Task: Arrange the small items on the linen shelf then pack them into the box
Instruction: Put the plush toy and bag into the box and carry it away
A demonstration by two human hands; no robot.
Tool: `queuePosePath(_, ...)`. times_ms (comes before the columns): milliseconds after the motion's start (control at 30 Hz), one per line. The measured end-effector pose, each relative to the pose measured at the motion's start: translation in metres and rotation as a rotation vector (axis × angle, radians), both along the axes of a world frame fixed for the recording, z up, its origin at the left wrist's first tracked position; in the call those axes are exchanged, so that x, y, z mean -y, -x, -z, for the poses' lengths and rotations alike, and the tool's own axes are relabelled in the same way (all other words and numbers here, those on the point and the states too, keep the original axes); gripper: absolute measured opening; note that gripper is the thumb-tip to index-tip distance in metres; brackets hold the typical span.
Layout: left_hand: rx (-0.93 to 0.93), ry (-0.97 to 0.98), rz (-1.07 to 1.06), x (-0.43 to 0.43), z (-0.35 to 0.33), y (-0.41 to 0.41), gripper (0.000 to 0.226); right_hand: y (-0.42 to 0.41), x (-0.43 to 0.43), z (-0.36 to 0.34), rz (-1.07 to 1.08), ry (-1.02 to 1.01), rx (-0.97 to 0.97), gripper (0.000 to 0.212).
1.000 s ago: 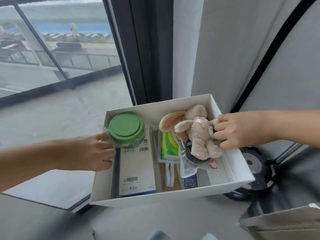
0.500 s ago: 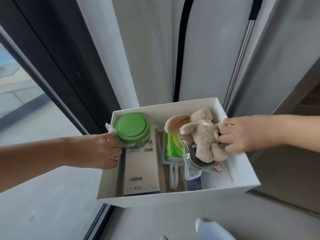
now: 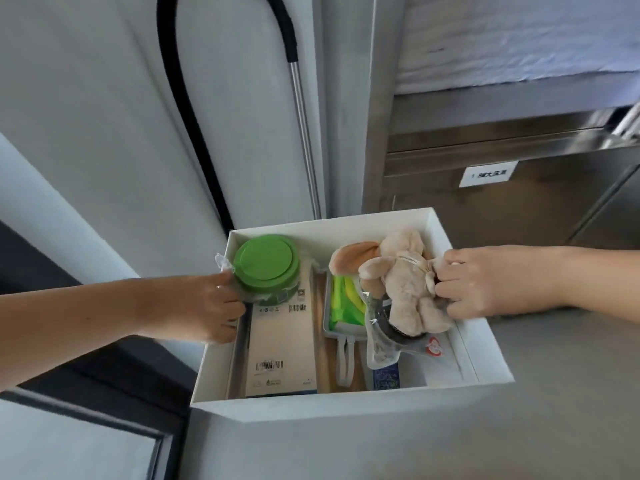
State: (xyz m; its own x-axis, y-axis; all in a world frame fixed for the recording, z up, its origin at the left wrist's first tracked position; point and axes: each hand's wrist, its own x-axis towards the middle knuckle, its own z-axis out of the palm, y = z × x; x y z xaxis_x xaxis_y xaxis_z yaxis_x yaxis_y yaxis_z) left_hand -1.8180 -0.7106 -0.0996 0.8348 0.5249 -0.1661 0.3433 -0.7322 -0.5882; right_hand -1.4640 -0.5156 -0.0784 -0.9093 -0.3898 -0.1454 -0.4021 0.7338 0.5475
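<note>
While held off the floor by a steel cabinet (image 3: pixel 519 202), box (image 3: pixel 346 407) is gripped both sides: left hand (image 3: pixel 207 306) curled on left wall beside green lid (image 3: pixel 266 263), right hand (image 3: pixel 485 282) curled on right wall, touching plush toy (image 3: pixel 405 289). Carton (image 3: pixel 282 341) lies along left side.

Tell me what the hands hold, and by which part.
The box: the left hand grips its left wall, the right hand its right wall.

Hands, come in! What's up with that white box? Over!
Left hand grips white box, left wall. Right hand grips right wall, fingers touching plush toy. Box packed, held up. Steel cabinet ahead.
</note>
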Motion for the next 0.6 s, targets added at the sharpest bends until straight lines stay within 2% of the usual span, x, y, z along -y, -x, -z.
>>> queuePosePath(233, -0.019, -0.015, 0.187, -0.093, -0.008, -0.090, 0.025, -0.124, -0.015, -0.004, 0.232, -0.017, 0.013, 0.030)
queuePosePath(600, -0.049, -0.020, 0.399, -0.207, -0.022, -0.261, 0.026, -0.314, -0.033, -0.009, 0.483, -0.024, -0.023, 0.030)
